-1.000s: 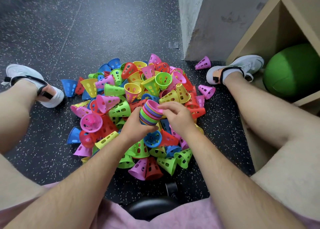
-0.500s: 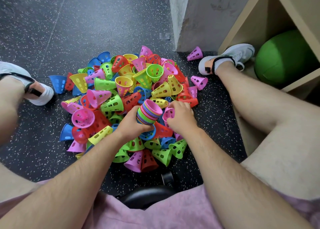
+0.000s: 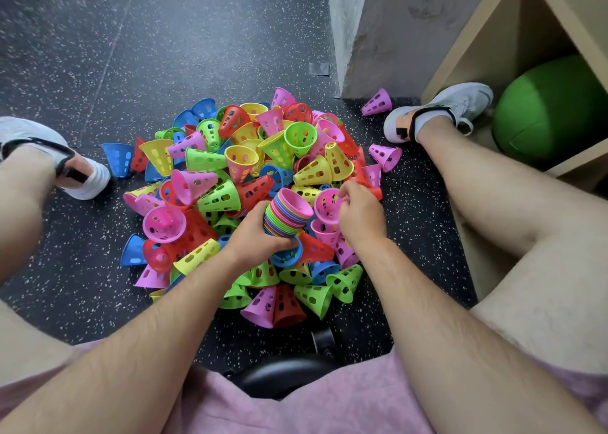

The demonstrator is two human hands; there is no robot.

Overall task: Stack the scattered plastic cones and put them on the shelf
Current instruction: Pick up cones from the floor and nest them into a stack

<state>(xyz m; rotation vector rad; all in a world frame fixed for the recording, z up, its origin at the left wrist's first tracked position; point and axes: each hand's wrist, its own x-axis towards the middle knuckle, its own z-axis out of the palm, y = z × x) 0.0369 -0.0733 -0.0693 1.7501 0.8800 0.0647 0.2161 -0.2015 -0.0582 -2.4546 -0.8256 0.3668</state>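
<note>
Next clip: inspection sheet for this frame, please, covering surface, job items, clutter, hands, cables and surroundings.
Surface: dark speckled rubber floor.
Job's things: heap of perforated plastic cones in pink, green, yellow, red and blue; nested multicoloured cone stack; light wooden shelf at right.
Clutter: stray pink cone by the pillar, another pink cone at the heap's right edge; large green ball inside the shelf.
Grippers: left hand grips the stack; right hand pinches a loose pink perforated cone beside it.
Cables: nothing seen.
Surroundings: grey concrete pillar; black stool seat under the person.
</note>
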